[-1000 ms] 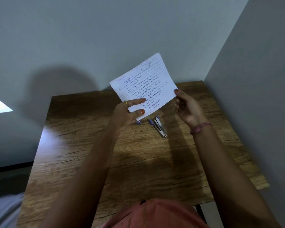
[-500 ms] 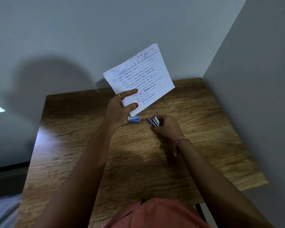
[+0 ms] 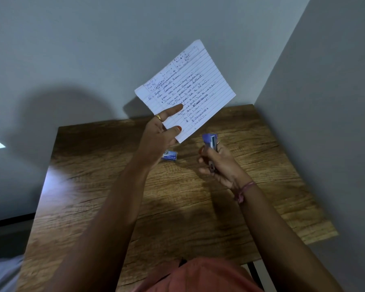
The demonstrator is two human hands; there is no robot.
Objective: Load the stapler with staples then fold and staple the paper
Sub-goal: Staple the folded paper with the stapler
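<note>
My left hand (image 3: 160,135) pinches the lower left corner of a folded, lined paper (image 3: 190,87) covered in handwriting and holds it up above the table. My right hand (image 3: 219,165) is closed around a small blue and silver stapler (image 3: 210,142), lifted off the table with its blue head pointing up, just below the paper's lower edge. A small blue staple box (image 3: 170,155) lies on the wooden table (image 3: 93,197), partly hidden behind my left wrist.
The table stands in a corner, with a grey wall behind it and another along its right edge. A bright patch of light falls at the far left. My orange-red clothing shows at the bottom.
My right hand let go of the paper, reached down to the stapler on the table, gripped it and lifted it. My left hand has kept the paper raised.
</note>
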